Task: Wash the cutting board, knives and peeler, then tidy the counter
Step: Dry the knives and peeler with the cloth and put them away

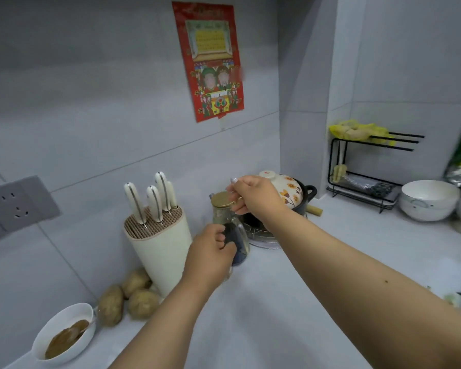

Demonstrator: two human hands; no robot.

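Tidying stage, judged. Near: white bowl of brown sauce [64, 334] and potatoes [133, 296] remain on the pale counter [290, 302]. Left hand [210, 251] grips a gold-lidded glass jar [228, 225]; right hand [253, 195] pinches its lid. Behind: white-handled knives [152, 201] racked in the cream knife block [160, 246]; cutting board and peeler unseen.

Red calendar poster [207, 61] hangs on the tiled wall, grey wall socket [16, 203] off to the left. Three potatoes [128, 296] huddle by a white bowl of brown sauce [64, 334]. Floral-lidded pot [290, 193] sits in the corner, black wire rack [362, 171] and a white bowl [429, 199] beyond.
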